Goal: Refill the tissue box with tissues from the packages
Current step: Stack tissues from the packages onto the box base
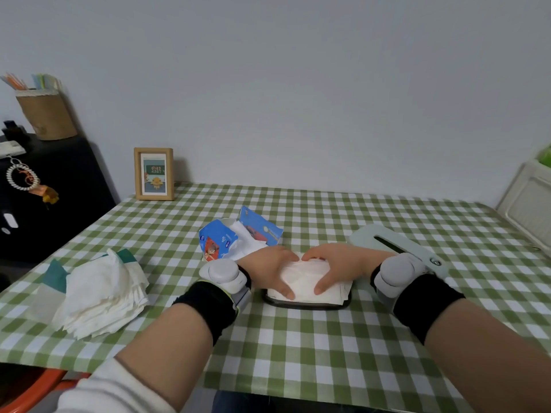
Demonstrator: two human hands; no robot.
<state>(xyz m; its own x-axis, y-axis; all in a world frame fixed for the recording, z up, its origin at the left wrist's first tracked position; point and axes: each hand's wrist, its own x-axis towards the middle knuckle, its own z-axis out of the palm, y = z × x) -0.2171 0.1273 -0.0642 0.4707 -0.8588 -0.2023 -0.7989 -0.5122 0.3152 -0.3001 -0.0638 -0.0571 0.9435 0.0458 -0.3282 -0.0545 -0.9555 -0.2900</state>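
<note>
A stack of white tissues (304,278) sits in the dark-rimmed tissue box (307,305) at the table's middle. My left hand (268,266) presses on the stack's left side and my right hand (340,263) on its right side, thumbs along the front, fingertips nearly meeting at the top. Behind the box lies a torn blue tissue package (235,236) with some white tissue showing. The box's pale green lid (393,242) with a slot lies to the right, partly behind my right wrist. Another opened pile of tissues (101,293) in green wrapping lies at the left.
A green-and-white checked cloth (298,353) covers the table. A wooden picture frame (154,173) stands at the back left by the wall. A black cabinet (44,198) with a basket stands left of the table, a white crate (527,204) at the right edge.
</note>
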